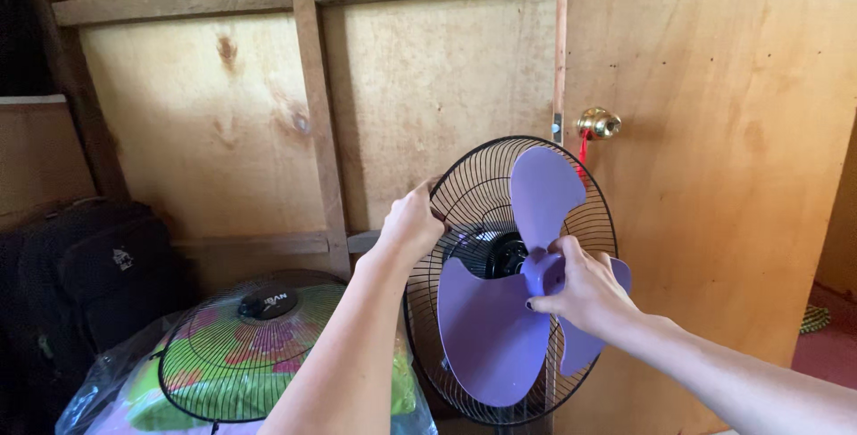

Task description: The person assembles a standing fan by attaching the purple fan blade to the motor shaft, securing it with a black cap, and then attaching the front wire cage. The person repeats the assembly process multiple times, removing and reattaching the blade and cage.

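Note:
A standing fan faces me with its front cover off. Its black wire rear grille (473, 176) rings a purple three-bladed propeller (491, 328). My left hand (412, 221) grips the grille's upper left rim. My right hand (585, 288) is closed around the purple hub at the centre of the blades, in front of the black motor (504, 255). The detached front grille (245, 346), black wire with a round centre cap, lies to the lower left on a plastic-wrapped bundle.
A plywood wall with wooden battens (312, 113) stands behind the fan. A plywood door with a brass knob (597, 122) is on the right. Black bags (89, 274) sit at the far left. The clear plastic bundle (134, 390) holds green and pink fabric.

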